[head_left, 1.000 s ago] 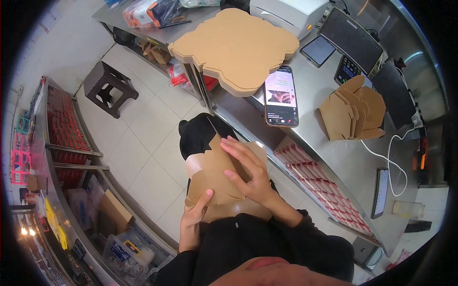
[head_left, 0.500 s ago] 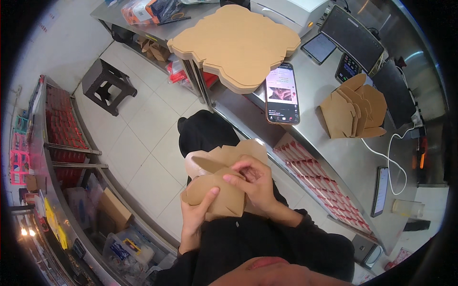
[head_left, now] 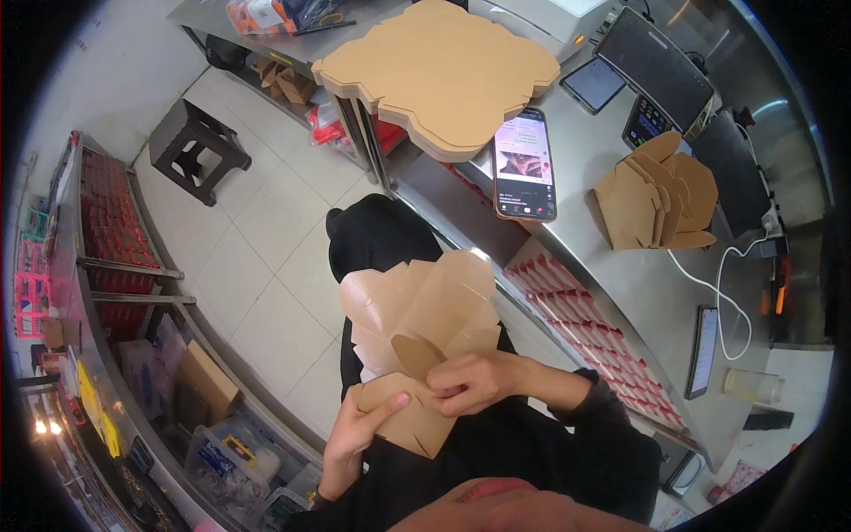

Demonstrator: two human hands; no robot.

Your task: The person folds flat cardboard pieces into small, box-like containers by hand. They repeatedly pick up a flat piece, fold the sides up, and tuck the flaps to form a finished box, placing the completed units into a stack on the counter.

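Partly hidden
A folded brown cardboard box (head_left: 417, 427) hides fingers of the left hand (head_left: 356, 429); the upper edge crops a white boxy machine (head_left: 551, 21).

The light is bright and fairly even, paling the floor (head_left: 266, 239) and the wall (head_left: 133, 62) at upper left. Two bulbs (head_left: 57, 428) burn out to white at lower left. A bluish glint streaks the metal wall (head_left: 764, 124) at upper right, and the carton's (head_left: 390, 306) glossy inside shines near centre. The clothes (head_left: 523, 457) sink to near-black, low in the frame. Shade lies under the counter (head_left: 638, 310). Fisheye bending curves the left shelving (head_left: 133, 267); the corners go black, and detail softens toward the rim.
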